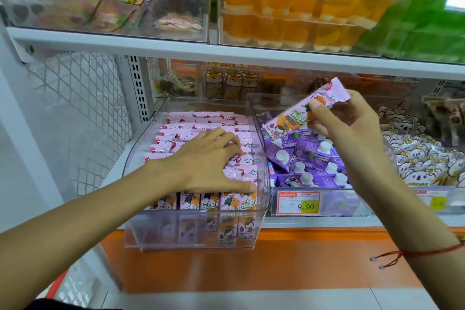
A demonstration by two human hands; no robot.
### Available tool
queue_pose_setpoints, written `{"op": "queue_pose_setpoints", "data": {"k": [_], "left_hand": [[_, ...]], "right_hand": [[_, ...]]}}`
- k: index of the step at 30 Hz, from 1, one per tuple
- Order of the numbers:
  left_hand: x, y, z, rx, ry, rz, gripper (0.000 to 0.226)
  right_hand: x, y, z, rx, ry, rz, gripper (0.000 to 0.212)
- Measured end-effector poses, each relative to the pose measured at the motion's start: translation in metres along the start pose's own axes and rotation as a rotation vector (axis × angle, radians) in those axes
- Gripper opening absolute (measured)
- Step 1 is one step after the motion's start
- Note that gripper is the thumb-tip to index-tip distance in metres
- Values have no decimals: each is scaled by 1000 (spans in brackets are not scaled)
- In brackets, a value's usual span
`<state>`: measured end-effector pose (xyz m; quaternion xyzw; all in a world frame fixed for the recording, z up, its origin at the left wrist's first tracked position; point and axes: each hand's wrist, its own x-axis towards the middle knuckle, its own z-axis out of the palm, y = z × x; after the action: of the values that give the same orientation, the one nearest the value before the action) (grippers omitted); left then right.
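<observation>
Head view: we look down at a white metal shop shelf (pixel 251 54) lined with bins.
Right hand (pixel 352 128): our thumb and curled fingers pinch a long pink snack packet (pixel 297 118) of printed foil near its middle.
Held packet: it is in the air and tilted, with its far end up and to the right. It hangs over the small purple drink cartons with white caps (pixel 309 156), just right of the left bin.
Left hand (pixel 208 158): our fingers are spread and lightly bent, resting on the packets without gripping any. The thumb lies along the near row.
Clear plastic bin (pixel 191 231): it stands at the left and is packed with rows of matching pink packets (pixel 201 121).
Red-framed price label (pixel 298 203): it reads 9.90 and sits on the near front of the carton bin.
Far right: white koala-print packets (pixel 422 158).
Shelf above: orange jelly cups (pixel 302 20) in a clear box.
Right wrist: a thin red string bracelet (pixel 415 253).
</observation>
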<state>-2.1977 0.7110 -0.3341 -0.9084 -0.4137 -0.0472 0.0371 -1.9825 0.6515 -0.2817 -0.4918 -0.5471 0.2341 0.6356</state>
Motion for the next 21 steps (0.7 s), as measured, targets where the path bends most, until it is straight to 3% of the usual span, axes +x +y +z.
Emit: {"op": "queue_pose_setpoints", "data": {"k": [7,14,21], "left_hand": [[-12,6,-1,-130,129,-6,58],[-30,14,10,-213,178,-84,63],[-31,14,13,-205,208,-83,61]], "right_hand": [[4,-2,14,-164,-109,-77,36],[16,-8,43,-613,-380,-292,28],[18,9,66,-1120,-569,-278,24]]}}
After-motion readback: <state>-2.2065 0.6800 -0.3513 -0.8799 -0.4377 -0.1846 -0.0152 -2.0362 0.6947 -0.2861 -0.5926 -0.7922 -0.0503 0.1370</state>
